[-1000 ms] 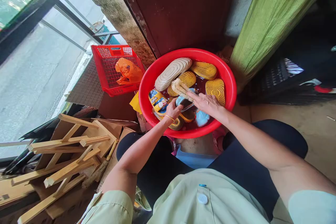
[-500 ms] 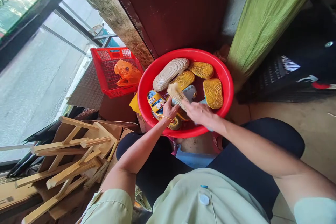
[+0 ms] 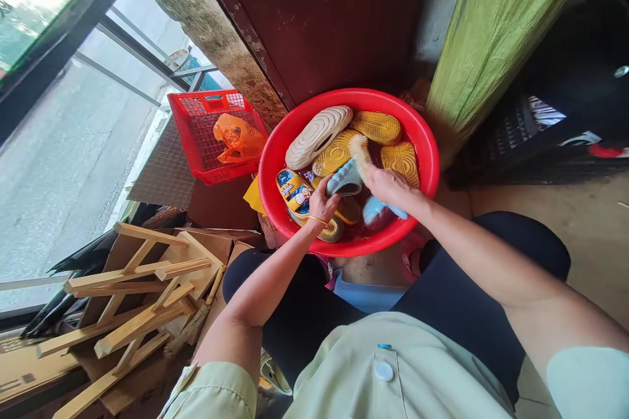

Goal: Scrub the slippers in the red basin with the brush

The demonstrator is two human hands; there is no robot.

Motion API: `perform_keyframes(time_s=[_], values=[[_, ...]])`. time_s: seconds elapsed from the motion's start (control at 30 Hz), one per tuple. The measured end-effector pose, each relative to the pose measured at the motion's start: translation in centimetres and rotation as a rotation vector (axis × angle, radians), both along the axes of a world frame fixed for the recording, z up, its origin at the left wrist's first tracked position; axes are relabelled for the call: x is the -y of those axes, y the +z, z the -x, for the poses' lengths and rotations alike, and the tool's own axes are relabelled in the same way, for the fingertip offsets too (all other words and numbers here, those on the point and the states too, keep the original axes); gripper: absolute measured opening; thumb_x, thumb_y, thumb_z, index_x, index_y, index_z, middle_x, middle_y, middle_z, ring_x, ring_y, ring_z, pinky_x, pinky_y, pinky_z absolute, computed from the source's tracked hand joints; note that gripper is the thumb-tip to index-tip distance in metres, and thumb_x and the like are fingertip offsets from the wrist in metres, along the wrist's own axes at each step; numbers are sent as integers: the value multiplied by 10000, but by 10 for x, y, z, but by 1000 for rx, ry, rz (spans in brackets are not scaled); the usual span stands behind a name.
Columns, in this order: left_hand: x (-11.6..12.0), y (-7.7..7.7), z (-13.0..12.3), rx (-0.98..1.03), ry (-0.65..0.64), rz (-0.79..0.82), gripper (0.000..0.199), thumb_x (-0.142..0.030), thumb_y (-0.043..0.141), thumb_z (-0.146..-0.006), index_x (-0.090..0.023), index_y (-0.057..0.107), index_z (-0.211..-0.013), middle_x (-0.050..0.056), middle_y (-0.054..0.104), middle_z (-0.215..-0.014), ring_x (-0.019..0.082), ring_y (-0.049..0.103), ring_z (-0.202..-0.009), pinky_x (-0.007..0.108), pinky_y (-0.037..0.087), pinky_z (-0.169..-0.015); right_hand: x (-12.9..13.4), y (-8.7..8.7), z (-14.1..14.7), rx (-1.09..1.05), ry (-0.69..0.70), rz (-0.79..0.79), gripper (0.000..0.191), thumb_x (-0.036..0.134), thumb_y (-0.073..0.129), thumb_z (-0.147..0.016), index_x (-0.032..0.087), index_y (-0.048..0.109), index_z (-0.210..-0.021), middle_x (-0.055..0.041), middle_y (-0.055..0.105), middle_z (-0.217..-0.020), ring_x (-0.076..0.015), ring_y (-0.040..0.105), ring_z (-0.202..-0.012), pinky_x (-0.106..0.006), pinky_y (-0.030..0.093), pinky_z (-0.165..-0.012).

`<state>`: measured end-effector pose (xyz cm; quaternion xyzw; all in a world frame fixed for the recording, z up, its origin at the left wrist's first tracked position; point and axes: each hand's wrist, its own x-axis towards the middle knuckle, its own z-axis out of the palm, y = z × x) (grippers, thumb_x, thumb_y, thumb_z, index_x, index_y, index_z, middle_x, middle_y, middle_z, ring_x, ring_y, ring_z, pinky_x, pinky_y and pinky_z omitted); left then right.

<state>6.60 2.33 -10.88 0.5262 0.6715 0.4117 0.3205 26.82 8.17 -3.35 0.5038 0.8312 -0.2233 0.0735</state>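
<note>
A red basin [image 3: 428, 163] holds water and several slippers. My left hand [image 3: 322, 204] is closed on a grey-blue slipper [image 3: 344, 178] near the basin's middle. In my right hand [image 3: 388, 186] is a brush [image 3: 360, 154] with pale bristles, just right of that slipper. A white slipper [image 3: 318, 137] lies sole up at the upper left, with yellow slippers [image 3: 376, 127] beside it. Under my right wrist, a light blue slipper [image 3: 374, 211] sits partly in the water. The blue and yellow slipper [image 3: 295, 192] rests at the left.
Left of the basin stands a red crate [image 3: 196, 144] with an orange bag [image 3: 238, 139]. Wooden stools [image 3: 142, 275] are heaped at the lower left. A green cloth [image 3: 506, 33] hangs at the right, and a dark red door [image 3: 324, 19] is behind the basin.
The brush has moved right and turned more upright in my right hand. The grey-blue slipper has tilted, showing its opening. The light blue slipper is more visible.
</note>
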Motion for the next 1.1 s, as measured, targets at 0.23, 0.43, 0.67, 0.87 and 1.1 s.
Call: perform_keyframes(time_s=[0.23,0.43,0.67,0.87,1.1], values=[[-6,6,6,325,57,32,354,-226,707,-723,-162,715,-1071,44,738,-939,210,671,-912,333,573,-875,50,4,17,-17,164,-59,596,296,341,-1054,270,250,-1642,-200,715,-1157,-294,720,-930,-379,524,-793],[-7,15,5,541,209,174,597,-262,810,-663,-229,668,-1242,27,705,-1016,198,683,-878,312,627,-707,-18,13,-25,153,-71,-88,513,137,318,-1007,114,518,-1480,-262,721,-1124,-363,692,-1072,-470,502,-883],[-13,24,8,739,295,303,478,-577,747,-810,-209,718,-1115,100,724,-1086,248,695,-987,363,659,-735,41,51,-29,-37,281,45,560,323,308,-1044,219,337,-1594,-139,775,-955,-310,742,-850,-374,508,-763],[-10,18,-4,723,250,298,442,-571,698,-849,-191,713,-1073,91,707,-1135,241,670,-1056,381,657,-797,57,21,-19,3,228,123,601,264,368,-1013,181,303,-1605,-164,771,-1017,-302,746,-926,-344,496,-769],[-2,19,-42,545,201,326,427,-580,673,-854,-197,742,-1028,69,726,-1006,247,678,-949,332,635,-668,33,-14,-1,-209,-136,236,393,233,401,-994,185,555,-1352,-142,751,-1076,-256,725,-976,-323,507,-822]])
